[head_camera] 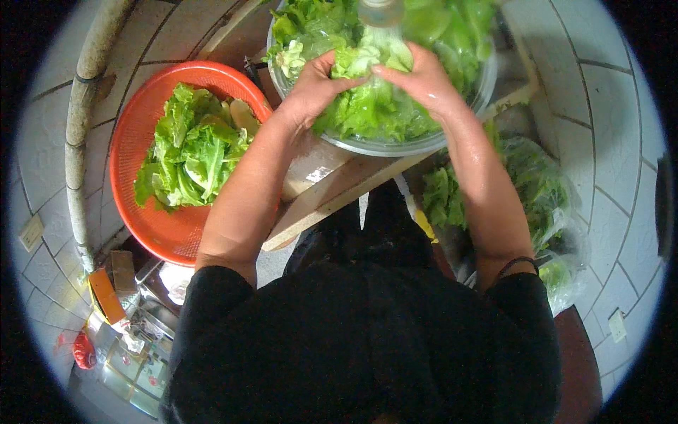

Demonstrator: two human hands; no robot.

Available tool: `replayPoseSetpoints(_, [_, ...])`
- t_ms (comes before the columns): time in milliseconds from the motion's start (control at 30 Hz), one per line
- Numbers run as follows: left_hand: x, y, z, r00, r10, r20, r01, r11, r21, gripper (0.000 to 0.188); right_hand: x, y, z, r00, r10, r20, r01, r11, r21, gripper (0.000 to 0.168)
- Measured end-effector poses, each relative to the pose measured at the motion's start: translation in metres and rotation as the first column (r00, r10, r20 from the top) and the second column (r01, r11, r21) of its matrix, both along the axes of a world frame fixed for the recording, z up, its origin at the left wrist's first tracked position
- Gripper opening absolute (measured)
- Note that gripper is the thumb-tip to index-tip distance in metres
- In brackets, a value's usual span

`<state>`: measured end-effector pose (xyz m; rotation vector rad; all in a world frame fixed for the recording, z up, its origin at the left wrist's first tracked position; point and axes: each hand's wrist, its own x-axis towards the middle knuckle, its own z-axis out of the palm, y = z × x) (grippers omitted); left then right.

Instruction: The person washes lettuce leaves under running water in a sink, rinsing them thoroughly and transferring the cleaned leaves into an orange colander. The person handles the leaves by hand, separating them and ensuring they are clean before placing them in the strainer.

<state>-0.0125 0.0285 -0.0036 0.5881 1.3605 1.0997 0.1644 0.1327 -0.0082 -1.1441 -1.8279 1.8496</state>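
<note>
Both hands are over a large metal basin [389, 149] filled with water and green leaf lettuce. Between them is a head of lettuce [365, 114], its pale stem end turned upward. My left hand [320, 87] grips it from the left, with the thumb pointing inward. From the other side my right hand [421, 79] grips the same head, its thumb close to the left one. Water pours from a faucet [380, 13] at the top onto the stem end. More lettuce leaves [447, 26] float around the rim. Some fingers are hidden behind the leaves.
An orange plastic colander [127, 159] with lettuce leaves [198, 153] stands left of the basin. Along the front runs a counter edge [328, 204]. Clear plastic bags of greens [545, 185] lie low at right. A wrapped pipe [79, 132] climbs the tiled wall at left.
</note>
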Motion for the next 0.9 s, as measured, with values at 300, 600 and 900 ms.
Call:
replayPoseSetpoints(300, [-0.015, -0.020, -0.011, 0.992, 0.068, 0.105, -0.053, 0.989, -0.139, 0.064, 0.039, 0.015, 0.007, 0.986, -0.076, 0.145, 0.069, 0.996, 0.057, 0.031])
replayPoseSetpoints(600, [-0.010, -0.017, -0.022, 0.967, -0.014, -0.255, -0.030, 0.986, -0.166, 0.052, 0.030, 0.005, 0.020, 0.957, -0.143, 0.252, -0.052, 0.771, 0.635, 0.034])
replayPoseSetpoints(900, [-0.002, -0.014, -0.004, 0.953, 0.277, 0.127, -0.241, 0.939, -0.244, 0.040, 0.025, 0.005, 0.023, 0.990, -0.143, 0.007, 0.126, 0.892, 0.434, 0.019])
